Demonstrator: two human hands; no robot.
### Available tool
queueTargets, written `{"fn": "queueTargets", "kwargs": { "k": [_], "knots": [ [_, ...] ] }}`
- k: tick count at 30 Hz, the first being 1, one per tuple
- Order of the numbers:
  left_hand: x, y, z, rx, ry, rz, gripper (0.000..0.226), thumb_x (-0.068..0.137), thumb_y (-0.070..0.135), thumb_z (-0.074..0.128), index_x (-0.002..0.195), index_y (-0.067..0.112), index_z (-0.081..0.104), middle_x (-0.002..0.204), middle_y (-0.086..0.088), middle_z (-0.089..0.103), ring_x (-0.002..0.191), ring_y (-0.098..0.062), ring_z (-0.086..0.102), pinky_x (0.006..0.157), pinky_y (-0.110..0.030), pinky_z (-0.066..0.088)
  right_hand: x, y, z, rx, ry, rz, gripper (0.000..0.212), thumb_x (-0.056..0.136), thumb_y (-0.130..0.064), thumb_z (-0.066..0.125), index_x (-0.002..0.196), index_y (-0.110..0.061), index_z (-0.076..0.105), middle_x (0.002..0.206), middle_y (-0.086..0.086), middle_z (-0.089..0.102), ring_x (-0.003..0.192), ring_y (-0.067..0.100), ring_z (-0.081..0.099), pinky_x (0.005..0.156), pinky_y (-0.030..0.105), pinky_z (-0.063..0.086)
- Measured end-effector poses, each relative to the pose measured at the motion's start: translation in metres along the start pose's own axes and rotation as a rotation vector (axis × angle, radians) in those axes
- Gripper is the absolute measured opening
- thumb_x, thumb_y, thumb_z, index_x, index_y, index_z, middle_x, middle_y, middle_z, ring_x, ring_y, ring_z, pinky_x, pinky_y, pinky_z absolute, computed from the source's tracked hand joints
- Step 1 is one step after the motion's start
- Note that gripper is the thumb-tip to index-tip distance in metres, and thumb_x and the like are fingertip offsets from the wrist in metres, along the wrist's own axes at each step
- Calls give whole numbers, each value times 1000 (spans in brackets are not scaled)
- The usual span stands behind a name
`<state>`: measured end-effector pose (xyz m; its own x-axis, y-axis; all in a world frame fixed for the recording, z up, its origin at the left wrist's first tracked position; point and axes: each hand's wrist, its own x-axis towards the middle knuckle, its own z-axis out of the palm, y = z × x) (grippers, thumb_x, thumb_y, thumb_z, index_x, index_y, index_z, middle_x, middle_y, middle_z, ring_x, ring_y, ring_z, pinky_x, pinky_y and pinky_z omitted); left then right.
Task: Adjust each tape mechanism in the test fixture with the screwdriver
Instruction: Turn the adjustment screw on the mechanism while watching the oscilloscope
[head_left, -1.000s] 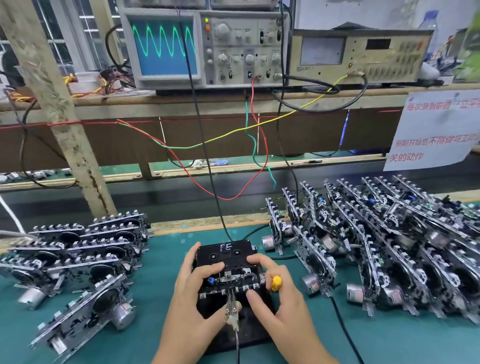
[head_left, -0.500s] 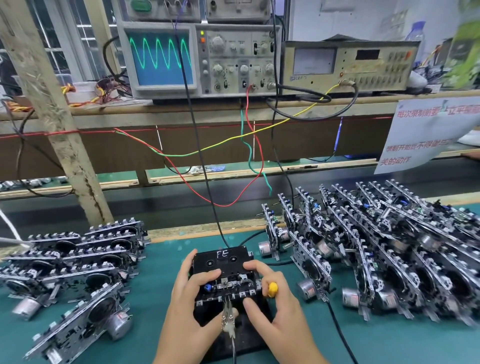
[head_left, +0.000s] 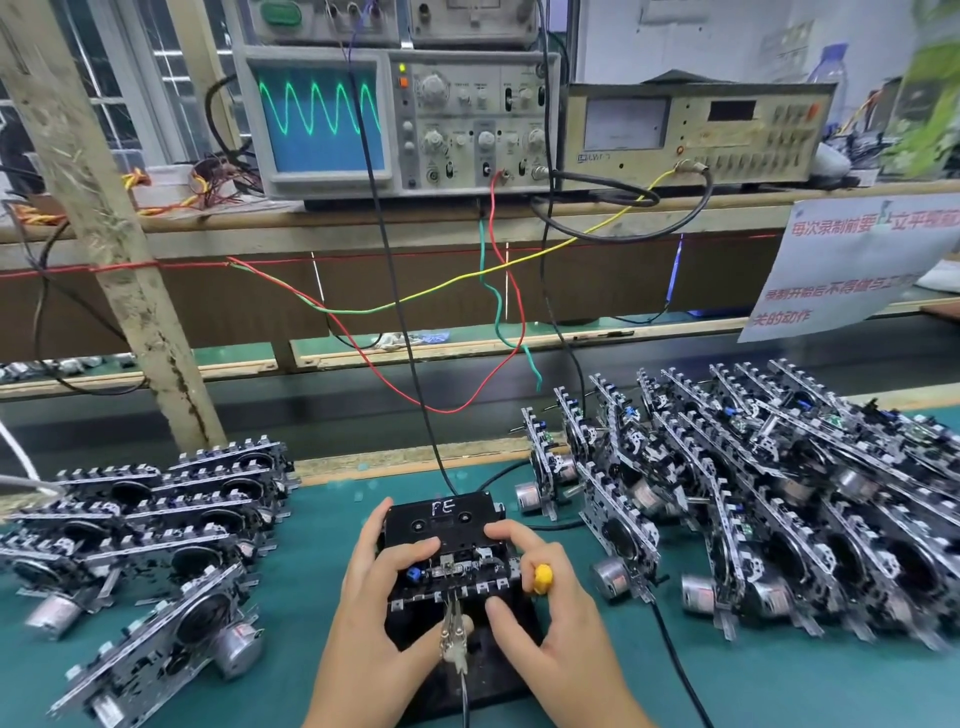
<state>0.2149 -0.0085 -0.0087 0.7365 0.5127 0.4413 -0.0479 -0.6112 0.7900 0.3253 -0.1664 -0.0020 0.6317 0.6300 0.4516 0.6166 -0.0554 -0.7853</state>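
Observation:
A black test fixture (head_left: 444, 519) marked "FE" sits at the near middle of the green bench with a tape mechanism (head_left: 457, 569) seated in its front. My left hand (head_left: 374, 613) grips the fixture's left side, fingers curled over the mechanism near a blue part. My right hand (head_left: 545, 618) holds the yellow-handled screwdriver (head_left: 543, 578) in its fingers while index and thumb rest on the mechanism. A metal clip (head_left: 453, 636) with a cable hangs at the fixture's front edge.
Several tape mechanisms lie stacked at the left (head_left: 156, 519) and stand in rows at the right (head_left: 779, 499). An oscilloscope (head_left: 322, 119) showing a green sine wave and a meter (head_left: 691, 135) stand on the shelf behind. Coloured wires hang down; a paper sign (head_left: 852, 270) hangs right.
The view has tilted up and shifted slightly. Both hands stay on the fixture in much the same grip; the sine wave still shows.

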Motion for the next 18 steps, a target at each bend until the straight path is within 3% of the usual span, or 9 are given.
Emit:
{"fn": "queueTargets", "kwargs": {
  "k": [5, 11, 18],
  "knots": [
    [1, 0, 0, -6, 7, 6, 69, 70, 19, 91, 121, 53, 59, 161, 29, 20, 141, 9, 35, 102, -27, 38, 2, -3, -1, 16, -11, -14, 24, 88, -44, 55, 91, -52, 31, 145, -25, 48, 123, 5, 52, 96, 31, 43],
    [0, 1, 0, -1, 10, 14, 68, 70, 21, 91, 120, 54, 59, 161, 30, 20, 141, 11, 32, 101, -24, 36, 3, -3, 0, -5, 4, -20, 23, 90, -47, 51, 89, -51, 29, 147, -27, 46, 119, 6, 53, 93, 22, 40],
    [0, 2, 0, 0, 11, 10, 68, 69, 26, 93, 120, 54, 59, 161, 29, 20, 139, 13, 33, 101, -24, 37, 3, -2, 0, 12, 8, -21, 22, 91, -46, 53, 95, -57, 35, 143, -22, 50, 119, 9, 54, 96, 25, 42]
  ]
}}
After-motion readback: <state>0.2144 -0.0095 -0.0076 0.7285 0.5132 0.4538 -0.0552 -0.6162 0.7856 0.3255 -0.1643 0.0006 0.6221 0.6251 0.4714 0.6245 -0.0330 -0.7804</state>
